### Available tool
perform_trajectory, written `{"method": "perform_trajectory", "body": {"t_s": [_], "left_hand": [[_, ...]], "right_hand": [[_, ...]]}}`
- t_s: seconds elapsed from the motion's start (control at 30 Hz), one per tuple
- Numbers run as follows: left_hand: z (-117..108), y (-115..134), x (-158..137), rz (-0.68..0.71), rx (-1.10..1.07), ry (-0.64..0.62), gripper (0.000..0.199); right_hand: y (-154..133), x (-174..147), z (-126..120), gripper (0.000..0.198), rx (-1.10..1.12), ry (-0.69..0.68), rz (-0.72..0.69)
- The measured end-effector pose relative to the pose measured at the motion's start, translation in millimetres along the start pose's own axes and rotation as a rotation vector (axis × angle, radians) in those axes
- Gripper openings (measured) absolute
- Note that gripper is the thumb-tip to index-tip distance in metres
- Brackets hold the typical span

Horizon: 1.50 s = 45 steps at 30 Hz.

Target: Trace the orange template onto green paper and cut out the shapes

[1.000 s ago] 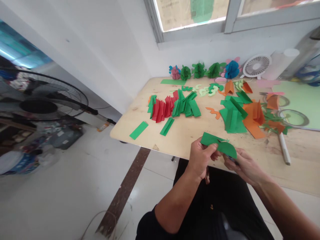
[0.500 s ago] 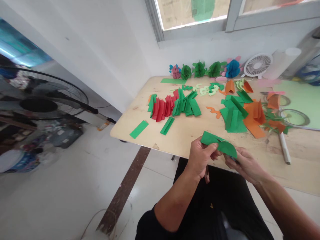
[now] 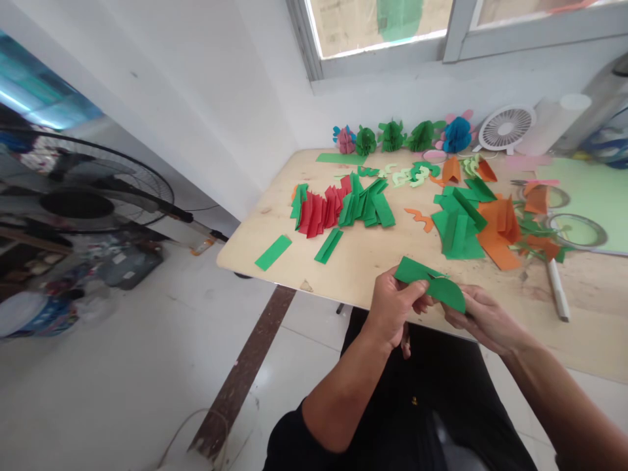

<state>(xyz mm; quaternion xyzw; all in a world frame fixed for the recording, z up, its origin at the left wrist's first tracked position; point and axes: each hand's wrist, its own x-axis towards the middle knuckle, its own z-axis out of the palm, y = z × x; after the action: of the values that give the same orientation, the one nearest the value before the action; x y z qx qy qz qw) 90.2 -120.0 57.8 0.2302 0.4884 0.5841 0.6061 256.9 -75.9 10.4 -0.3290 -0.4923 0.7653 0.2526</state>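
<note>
A green paper piece (image 3: 444, 292) with a rounded right end is held just over the table's front edge. A cut runs into it near the middle. My left hand (image 3: 400, 297) pinches its left part, thumb on top and fingers beneath. At the rounded end, my right hand (image 3: 483, 317) is closed under the paper on what seem to be scissors, almost wholly hidden by the sheet and fingers. Beyond my hands lie folded green strips (image 3: 366, 201), folded red strips (image 3: 318, 208) and a flat green strip (image 3: 273, 252).
Stacked green paper (image 3: 458, 226) and orange paper (image 3: 498, 232) lie right of centre. Tape rolls (image 3: 579, 231) and a white pen-like stick (image 3: 559, 294) are farther right. Paper figures (image 3: 391, 137) and a small white fan (image 3: 507, 129) stand along the wall.
My right hand has shifted slightly, and the dark thing glimpsed by its fingers is now hidden. The green piece's rounded end has tilted a little. My left hand keeps its pinch.
</note>
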Motion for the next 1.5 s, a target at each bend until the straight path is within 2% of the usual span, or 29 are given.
{"method": "perform_trajectory", "body": {"t_s": [0.7,1.17,1.5], "left_hand": [[-3.3,-1.4,1.0,0.002,0.008,-0.024,0.015],[-2.3,-2.2,0.4,0.004,0.002,-0.005,0.014],[1.3,-2.1,-2.2,0.006,-0.031,0.014,0.016]], "right_hand": [[0.0,0.5,-3.1,0.038,-0.047,-0.026,-0.011],[3.0,-4.3,9.2,0.043,-0.053,0.041,-0.070],[7.3,-8.0,18.7,0.043,0.020,0.096,-0.082]]}}
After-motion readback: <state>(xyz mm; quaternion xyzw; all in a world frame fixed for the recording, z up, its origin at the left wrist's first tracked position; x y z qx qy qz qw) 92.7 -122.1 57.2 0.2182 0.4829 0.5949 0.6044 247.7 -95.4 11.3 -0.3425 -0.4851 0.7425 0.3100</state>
